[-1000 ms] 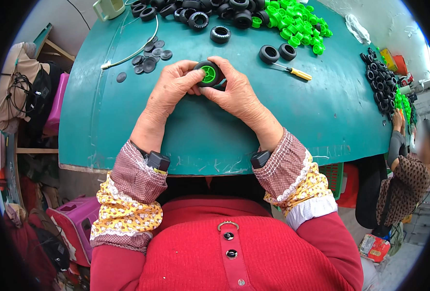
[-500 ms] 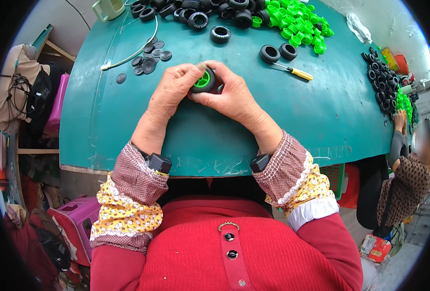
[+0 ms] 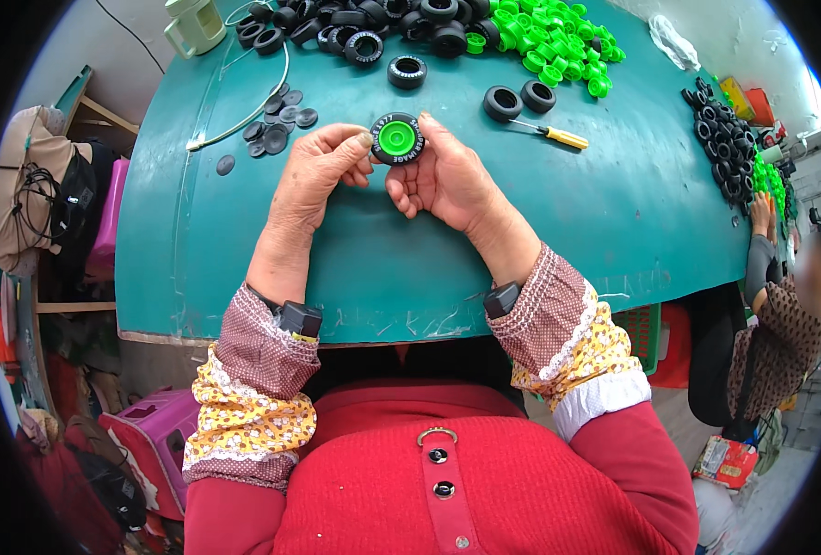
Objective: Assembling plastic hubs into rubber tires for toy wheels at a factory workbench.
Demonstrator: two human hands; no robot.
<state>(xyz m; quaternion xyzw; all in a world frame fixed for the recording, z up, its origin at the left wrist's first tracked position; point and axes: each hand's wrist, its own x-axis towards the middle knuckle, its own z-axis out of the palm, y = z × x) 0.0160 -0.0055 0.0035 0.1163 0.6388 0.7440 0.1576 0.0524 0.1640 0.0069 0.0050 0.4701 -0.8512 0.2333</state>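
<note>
Between my hands is a toy wheel (image 3: pixel 397 139), a black rubber tyre around a bright green hub, its flat hub face turned up. My right hand (image 3: pixel 449 180) grips it from the right, thumb on the tyre's upper edge and the other fingers curled below. My left hand (image 3: pixel 325 166) is at the wheel's left edge, thumb and forefinger pinched against the tyre. A single tyre (image 3: pixel 407 72) lies just beyond the wheel. To the right, two tyres (image 3: pixel 503 103) rest beside a screwdriver (image 3: pixel 563 138) with a yellow handle. Black discs (image 3: pixel 276 139) lie beyond my left hand.
Tyres (image 3: pixel 345 37) and green hubs (image 3: pixel 558 46) are heaped at the table's far side. A white tube (image 3: pixel 244 118) curves near a pale green mug (image 3: pixel 195 26). At the right, another person (image 3: pixel 780 305) reaches toward more tyres (image 3: pixel 720 148) on the green table (image 3: pixel 567 231).
The wheel has turned over: the spoked side showed before, the flat hub face shows now. My left fingers have drawn back to its left edge.
</note>
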